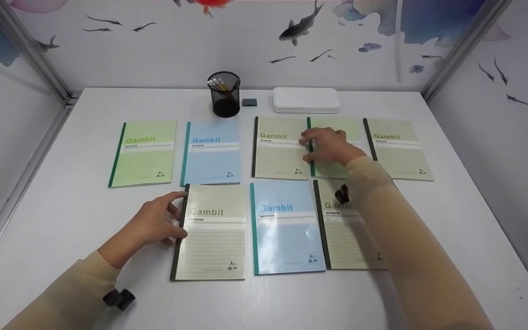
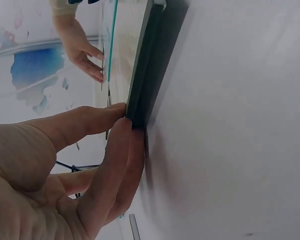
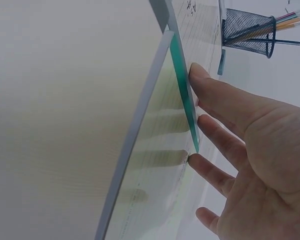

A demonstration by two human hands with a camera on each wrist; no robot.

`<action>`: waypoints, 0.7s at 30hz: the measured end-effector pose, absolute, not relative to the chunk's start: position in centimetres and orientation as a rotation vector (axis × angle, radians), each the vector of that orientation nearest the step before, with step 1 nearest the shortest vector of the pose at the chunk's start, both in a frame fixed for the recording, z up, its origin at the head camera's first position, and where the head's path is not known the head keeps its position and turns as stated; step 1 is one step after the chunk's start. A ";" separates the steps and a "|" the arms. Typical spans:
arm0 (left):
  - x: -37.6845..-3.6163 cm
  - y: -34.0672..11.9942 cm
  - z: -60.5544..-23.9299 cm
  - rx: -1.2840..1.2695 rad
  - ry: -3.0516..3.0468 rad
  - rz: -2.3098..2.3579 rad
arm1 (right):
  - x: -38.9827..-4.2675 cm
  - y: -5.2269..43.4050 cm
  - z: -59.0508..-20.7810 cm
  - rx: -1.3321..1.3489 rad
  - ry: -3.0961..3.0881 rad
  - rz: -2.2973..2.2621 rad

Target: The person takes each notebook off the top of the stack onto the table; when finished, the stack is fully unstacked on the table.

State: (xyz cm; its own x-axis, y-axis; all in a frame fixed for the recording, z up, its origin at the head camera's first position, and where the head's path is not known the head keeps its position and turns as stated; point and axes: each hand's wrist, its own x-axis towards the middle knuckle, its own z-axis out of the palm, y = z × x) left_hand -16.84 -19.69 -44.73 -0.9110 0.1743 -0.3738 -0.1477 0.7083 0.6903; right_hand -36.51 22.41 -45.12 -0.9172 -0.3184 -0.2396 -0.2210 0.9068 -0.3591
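My left hand (image 1: 154, 222) is at the front-left beige notebook (image 1: 216, 247), its fingertips touching the dark spine (image 2: 142, 75) with thumb and forefinger apart. My right hand (image 1: 330, 144) lies over the back-row green notebook (image 1: 332, 169), its spread fingers by the green spine (image 3: 182, 80), which borders a beige notebook (image 1: 277, 160). The right hand and forearm hide part of the green notebook's cover. In the front row a blue notebook (image 1: 287, 243) lies flat beside the left beige one. Right of it, another beige notebook (image 1: 346, 247) is partly covered by the right sleeve.
Further left in the back row are a green notebook (image 1: 142, 165) and a blue notebook (image 1: 211, 162); a beige notebook (image 1: 404, 156) ends it on the right. Behind stand a black mesh pencil cup (image 1: 225, 98), a dark eraser (image 1: 250, 102) and a white case (image 1: 306, 100), near the wall.
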 end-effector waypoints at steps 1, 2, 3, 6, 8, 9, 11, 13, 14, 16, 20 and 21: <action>-16.8 -19.7 -44.6 0.026 2.510 1.031 | -36.5 22.4 -45.2 -0.405 2.779 -0.467; -16.8 -19.6 -44.6 0.038 2.518 1.002 | -36.5 22.3 -45.3 -0.406 2.783 -0.461; -16.8 -19.6 -44.5 0.043 2.527 0.971 | -36.5 22.3 -45.3 -0.408 2.784 -0.454; -16.6 -19.3 -44.5 0.079 2.564 0.860 | -36.5 22.2 -45.6 -0.405 2.780 -0.446; -16.5 -19.1 -44.5 0.118 2.606 0.759 | -36.4 22.1 -45.6 -0.398 2.774 -0.452; -16.5 -19.0 -44.4 0.129 2.629 0.697 | -36.4 22.1 -45.7 -0.395 2.772 -0.457; -16.5 -18.8 -44.3 0.159 2.670 0.577 | -36.2 22.0 -45.6 -0.391 2.770 -0.465; -16.7 -18.7 -44.1 0.177 2.683 0.497 | -36.2 22.0 -45.7 -0.391 2.770 -0.470; -16.8 -18.7 -44.1 0.184 2.680 0.473 | -36.1 22.0 -45.7 -0.392 2.771 -0.472; -17.1 -18.8 -44.0 0.196 2.670 0.454 | -36.1 22.1 -45.8 -0.391 2.773 -0.472; -18.1 -19.3 -43.8 0.201 2.668 0.501 | -35.7 22.0 -46.0 -0.422 2.782 -0.424; -18.5 -19.4 -43.7 0.197 2.685 0.516 | -35.6 21.9 -46.0 -0.431 2.782 -0.407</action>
